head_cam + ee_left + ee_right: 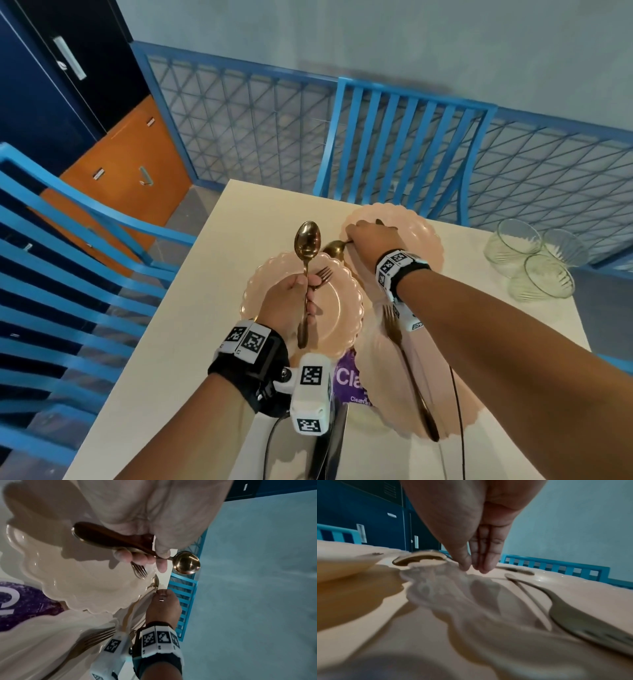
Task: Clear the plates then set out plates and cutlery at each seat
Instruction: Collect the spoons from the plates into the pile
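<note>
Three glass bowls (clustered) near blue chairs.

Bare-armed, no sleeves. Wore a black strap on the left wrist and right wrist, each ringed with white blocks printed in black square codes. Carried a white camera housing and thin black cables.

The left hand is raised over the middle of the counter, nearer its left edge, forearm reaching in from the near edge. Its fingers and thumb are curled in a closed grip round thin handles, knuckles turned left. The right arm stretches further, toward the far edge, wrist bent down. The right hand points its fingers downward, held together, thumb pinching against them at the tips. Both wrists wear black straps with white marker blocks.
</note>
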`<state>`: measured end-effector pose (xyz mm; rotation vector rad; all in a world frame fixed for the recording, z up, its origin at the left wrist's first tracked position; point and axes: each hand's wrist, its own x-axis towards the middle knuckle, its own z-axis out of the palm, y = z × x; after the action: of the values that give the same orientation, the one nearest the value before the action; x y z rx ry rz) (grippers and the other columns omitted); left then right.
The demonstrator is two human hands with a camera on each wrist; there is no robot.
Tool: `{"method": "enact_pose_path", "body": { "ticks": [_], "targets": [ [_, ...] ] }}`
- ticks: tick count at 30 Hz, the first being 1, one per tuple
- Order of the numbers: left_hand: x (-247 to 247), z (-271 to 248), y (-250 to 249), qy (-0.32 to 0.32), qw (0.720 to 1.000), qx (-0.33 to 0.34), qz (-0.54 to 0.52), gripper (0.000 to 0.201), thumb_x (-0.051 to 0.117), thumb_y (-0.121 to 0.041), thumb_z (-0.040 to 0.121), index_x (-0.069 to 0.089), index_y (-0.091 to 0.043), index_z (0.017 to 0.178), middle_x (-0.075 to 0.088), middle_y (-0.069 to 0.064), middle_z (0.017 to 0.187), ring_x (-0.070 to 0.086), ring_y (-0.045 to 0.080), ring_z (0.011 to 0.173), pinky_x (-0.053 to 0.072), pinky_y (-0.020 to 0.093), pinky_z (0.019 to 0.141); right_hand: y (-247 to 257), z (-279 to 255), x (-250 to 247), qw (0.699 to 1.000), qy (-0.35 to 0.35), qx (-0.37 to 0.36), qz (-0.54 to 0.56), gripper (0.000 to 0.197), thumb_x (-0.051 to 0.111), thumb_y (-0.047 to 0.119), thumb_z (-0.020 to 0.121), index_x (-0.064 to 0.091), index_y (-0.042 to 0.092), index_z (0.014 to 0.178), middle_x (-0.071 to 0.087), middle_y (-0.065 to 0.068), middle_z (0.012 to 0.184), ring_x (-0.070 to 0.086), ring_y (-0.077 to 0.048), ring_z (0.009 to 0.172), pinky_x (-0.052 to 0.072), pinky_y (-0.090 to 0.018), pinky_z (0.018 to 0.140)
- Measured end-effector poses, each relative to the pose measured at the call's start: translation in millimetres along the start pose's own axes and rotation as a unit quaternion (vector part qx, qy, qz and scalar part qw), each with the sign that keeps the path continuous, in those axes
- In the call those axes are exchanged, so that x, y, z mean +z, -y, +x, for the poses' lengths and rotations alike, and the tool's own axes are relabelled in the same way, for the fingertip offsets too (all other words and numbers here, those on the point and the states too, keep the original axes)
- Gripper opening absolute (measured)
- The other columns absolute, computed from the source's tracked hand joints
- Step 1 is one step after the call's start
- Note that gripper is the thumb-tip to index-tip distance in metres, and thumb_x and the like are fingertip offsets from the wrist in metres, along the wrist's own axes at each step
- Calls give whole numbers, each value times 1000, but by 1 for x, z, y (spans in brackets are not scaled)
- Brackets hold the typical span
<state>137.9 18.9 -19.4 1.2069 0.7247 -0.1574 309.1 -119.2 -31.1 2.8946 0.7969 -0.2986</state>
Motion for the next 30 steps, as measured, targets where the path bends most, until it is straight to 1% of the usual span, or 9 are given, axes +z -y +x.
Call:
{"method": "enact_pose_path", "body": {
  "ticks": [5,8,12,14,19,22,25,27,30],
  "targets": [
    [-7,-2,-8,-5,999,35,1,32,40,-20,108,68,-7,101,57,-2,54,53,17,55,46,31,56,-4,-3,-12,995,-90,6,36,20,52,6,98,58,13,116,62,-10,109,65,-33,95,57,-44,75],
    [-5,-9,-17,16,998,51,-32,32,38,-16,108,67,-7,97,56,3,63,48,15,54,45,37,64,-9,-6,-31,987,-117,40,102,18,46,5,100,60,12,110,63,-9,109,65,-34,91,55,-42,76],
    [0,-16,-19,22,997,68,-17,30,39,-15,107,67,-5,110,56,-1,56,49,14,51,54,59,87,-18,-29,-60,961,-164,96,200,15,48,17,105,63,13,106,65,-7,102,59,-28,84,49,-38,71],
    [4,-21,-18,22,997,69,-3,31,39,-18,108,68,-7,113,58,-1,55,51,18,55,54,64,88,-17,-49,-71,938,-170,127,274,11,57,22,101,67,17,100,69,-1,94,62,-23,83,53,-38,74],
    [25,-38,-19,32,999,35,-1,33,38,-19,109,69,-11,109,60,11,72,58,28,67,52,49,83,23,-117,-73,822,-59,148,547,11,71,13,92,74,13,81,76,-7,74,68,-16,64,57,-33,66],
    [32,-50,-11,51,997,26,52,35,43,-23,106,75,-21,91,71,8,77,70,31,78,57,49,88,43,-145,-61,787,1,162,595,11,72,11,93,75,6,84,74,-10,68,68,-20,60,62,-40,73],
    [34,-66,0,71,997,-17,13,37,41,-23,107,68,-14,83,64,13,75,62,27,69,54,47,81,47,-164,-58,758,38,191,622,16,66,3,95,73,6,81,71,-13,69,66,-17,54,62,-41,70],
    [35,-75,7,86,996,-28,8,35,42,-25,106,69,-16,86,61,14,77,57,24,65,48,40,74,46,-176,-61,764,38,190,616,12,67,4,95,72,5,84,71,-11,68,63,-12,48,61,-32,61],
    [35,-87,11,93,995,-36,7,31,39,-22,107,68,-17,99,59,11,71,50,21,55,43,31,57,44,-190,-60,818,6,185,544,9,73,12,91,75,6,84,72,-3,65,52,1,36,43,-14,44]
  ]
}}
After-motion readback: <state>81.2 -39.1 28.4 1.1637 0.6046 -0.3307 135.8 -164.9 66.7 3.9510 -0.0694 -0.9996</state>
